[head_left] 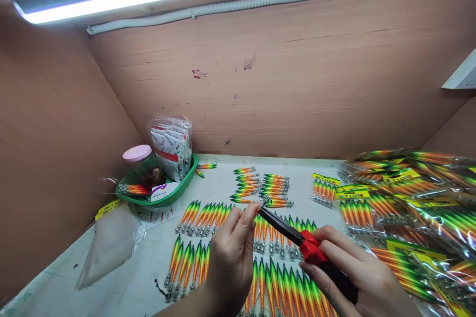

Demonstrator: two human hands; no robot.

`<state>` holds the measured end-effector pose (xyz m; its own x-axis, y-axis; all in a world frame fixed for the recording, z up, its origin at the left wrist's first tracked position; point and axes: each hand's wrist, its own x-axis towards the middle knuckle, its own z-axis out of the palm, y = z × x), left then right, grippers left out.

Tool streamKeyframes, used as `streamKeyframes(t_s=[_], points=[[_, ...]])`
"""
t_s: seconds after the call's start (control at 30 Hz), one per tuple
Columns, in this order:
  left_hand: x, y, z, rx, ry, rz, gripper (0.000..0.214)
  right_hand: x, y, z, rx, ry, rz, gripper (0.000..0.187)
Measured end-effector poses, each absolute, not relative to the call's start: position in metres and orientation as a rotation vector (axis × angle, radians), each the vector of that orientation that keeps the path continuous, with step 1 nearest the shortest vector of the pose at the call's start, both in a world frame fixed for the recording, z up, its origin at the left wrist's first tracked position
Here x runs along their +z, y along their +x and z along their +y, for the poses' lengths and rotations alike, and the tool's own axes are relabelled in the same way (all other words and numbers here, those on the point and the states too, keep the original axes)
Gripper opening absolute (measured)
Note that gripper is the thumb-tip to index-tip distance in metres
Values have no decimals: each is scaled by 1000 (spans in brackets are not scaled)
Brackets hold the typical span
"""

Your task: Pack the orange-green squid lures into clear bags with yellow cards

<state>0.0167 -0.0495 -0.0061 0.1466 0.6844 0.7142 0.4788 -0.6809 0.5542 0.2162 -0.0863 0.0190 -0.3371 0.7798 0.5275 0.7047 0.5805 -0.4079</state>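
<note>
My right hand [357,267] is closed round the red and black handles of long-nosed pliers [286,230]. The dark jaws point up and left, and their tip meets the fingertips of my left hand [234,247]. That hand pinches a squid lure, of which only a bit of orange and the metal hooks at the plier tip [265,203] show; the rest is hidden behind my fingers. Below and around both hands lie rows of green, yellow and orange squid lures [293,282] with hook crowns. Smaller stacks of lures [275,185] lie just beyond the pliers.
A green basket [189,181] at the left holds a pink-lidded jar [137,153] and a bag of printed packets [171,151]. Clear empty bags [111,242] lie in front. Packed lures [412,208] pile up at the right. A wooden panel [278,84] rises behind.
</note>
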Motion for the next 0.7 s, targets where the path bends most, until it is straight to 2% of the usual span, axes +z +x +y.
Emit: streamKeyframes(t_s=[0.43,0.6,0.7], points=[[-3,-3,-48,1506,2306,1145,45,8,203,-83,227,-1106,-2006,21],[2,-1,-54,1384,1754,1105,28,6,203,-79,309,-1120,-2024,22],[-1,-2,-46,1214,1369,1050,33,8,212,-75,249,-1126,-2091,20]])
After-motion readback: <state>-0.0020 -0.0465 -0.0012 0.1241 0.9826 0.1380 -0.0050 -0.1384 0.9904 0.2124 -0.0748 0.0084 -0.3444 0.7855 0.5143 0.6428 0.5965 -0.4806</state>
